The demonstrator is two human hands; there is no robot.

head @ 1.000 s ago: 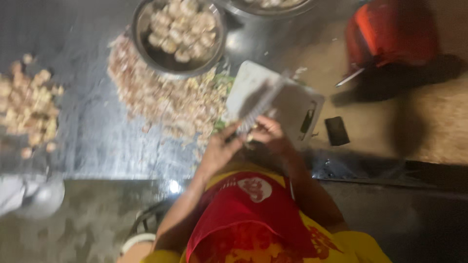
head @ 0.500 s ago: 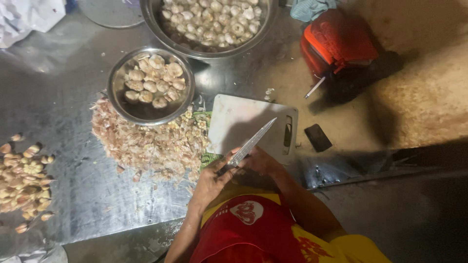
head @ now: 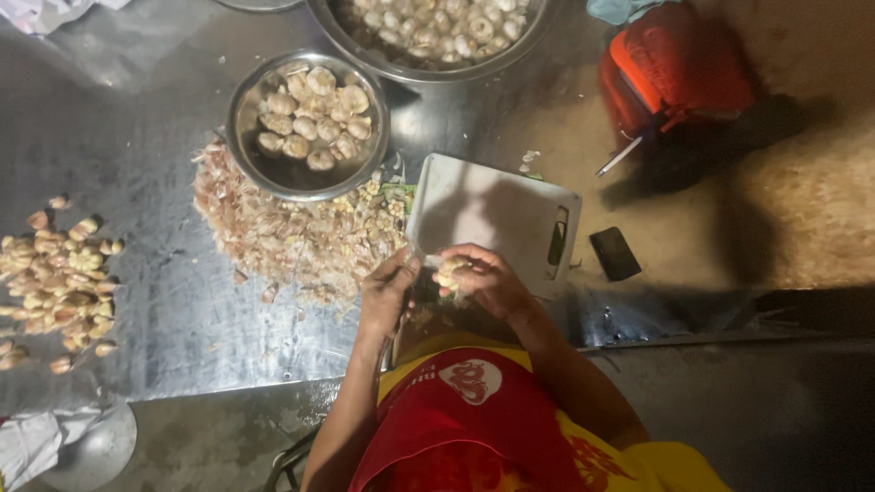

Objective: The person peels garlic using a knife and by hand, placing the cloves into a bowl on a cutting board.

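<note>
My right hand (head: 488, 281) is closed on a pale garlic bulb (head: 450, 270) at the near edge of the white cutting board (head: 497, 214). My left hand (head: 385, 296) sits right beside it, fingers curled around a knife (head: 410, 266); only a thin bit of blade shows between the hands. Both hands hover over the front of the metal table (head: 164, 310). A heap of garlic skins (head: 292, 237) lies just left of my left hand.
A small steel bowl of peeled garlic (head: 308, 123) stands behind the skins, and a larger bowl (head: 437, 32) behind that. Unpeeled cloves (head: 55, 282) lie at far left. A black phone (head: 614, 253) lies right of the board, with a red container (head: 679, 68) beyond it.
The knife, raised with its blade over the board half a second ago, has come down between my hands. My right hand now holds a garlic bulb. The view has shifted.
</note>
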